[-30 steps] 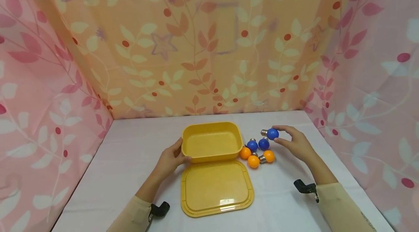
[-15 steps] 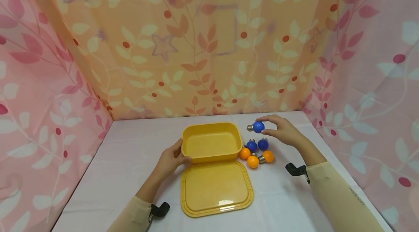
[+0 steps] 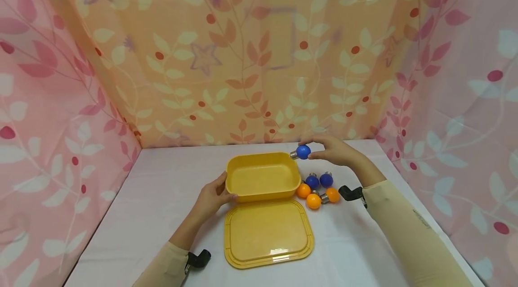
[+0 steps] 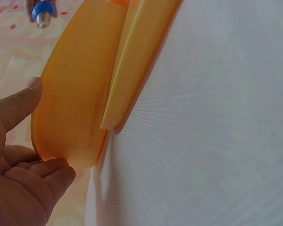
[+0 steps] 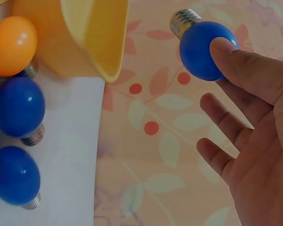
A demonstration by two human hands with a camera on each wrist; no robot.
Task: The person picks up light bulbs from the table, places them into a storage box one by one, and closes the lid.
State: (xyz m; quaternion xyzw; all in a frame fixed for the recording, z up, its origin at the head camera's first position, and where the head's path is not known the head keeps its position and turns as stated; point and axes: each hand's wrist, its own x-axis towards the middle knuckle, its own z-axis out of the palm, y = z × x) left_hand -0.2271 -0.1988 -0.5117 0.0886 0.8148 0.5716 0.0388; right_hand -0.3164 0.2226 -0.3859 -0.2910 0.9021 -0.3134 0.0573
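Note:
Between thumb and fingers, my right hand (image 3: 332, 150) pinches a blue light bulb (image 3: 303, 152) above the table. Its metal screw base points left, over the far right corner of a yellow plastic box (image 3: 263, 197). In the right wrist view the bulb (image 5: 203, 54) is held at its round glass, the other fingers spread apart. My left hand (image 3: 210, 195) holds the box at its left near corner. The left wrist view shows the thumb (image 4: 26, 101) against the box wall (image 4: 75, 94) and the fingers (image 4: 52, 176) curled at its end. The inside of the box shows no bulbs.
A yellow lid (image 3: 267, 233) lies flat in front of the box. Right of the box, two blue bulbs (image 3: 326, 180) and several orange bulbs (image 3: 313, 201) lie close together on the white tablecloth (image 3: 170, 179). Patterned fabric walls (image 3: 243, 75) enclose the back and sides.
My right hand has carried the blue bulb leftward and slightly away, from beyond the other bulbs to the box's far right corner. The left hand, box and lid have stayed put.

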